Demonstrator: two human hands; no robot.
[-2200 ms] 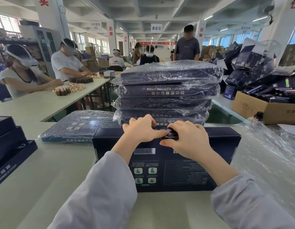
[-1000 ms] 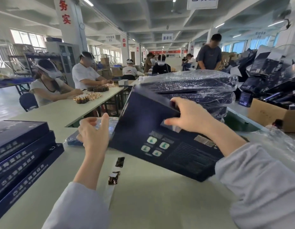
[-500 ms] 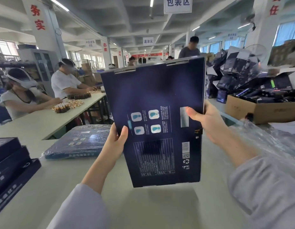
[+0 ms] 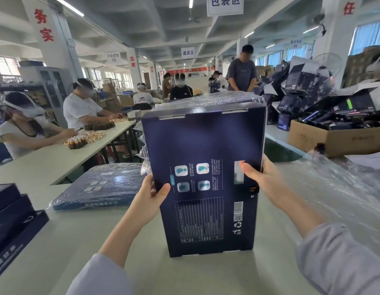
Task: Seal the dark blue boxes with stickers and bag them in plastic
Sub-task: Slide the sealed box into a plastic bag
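Note:
A dark blue box (image 4: pixel 206 145) stands on end on the pale table (image 4: pixel 185 277), its printed back facing me. My left hand (image 4: pixel 152 196) grips its left edge, thumb on the printed face. My right hand (image 4: pixel 260 174) grips the right edge, thumb over a silver patch. A small dark sticker (image 4: pixel 254 190) sits on the right edge just below that hand. A bagged dark blue box (image 4: pixel 99 186) lies flat to the left. A stack of bagged boxes (image 4: pixel 216 99) shows behind the held box, mostly hidden.
Loose clear plastic bags (image 4: pixel 338 188) cover the table on the right. Unbagged dark blue boxes (image 4: pixel 8 213) are stacked at the left edge. A cardboard carton (image 4: pixel 325 139) of dark items stands at the back right. People work at the left table (image 4: pixel 57 158).
The box was lifted from flat on the table, turned upright between both hands, and now stands lower with its bottom edge on the table.

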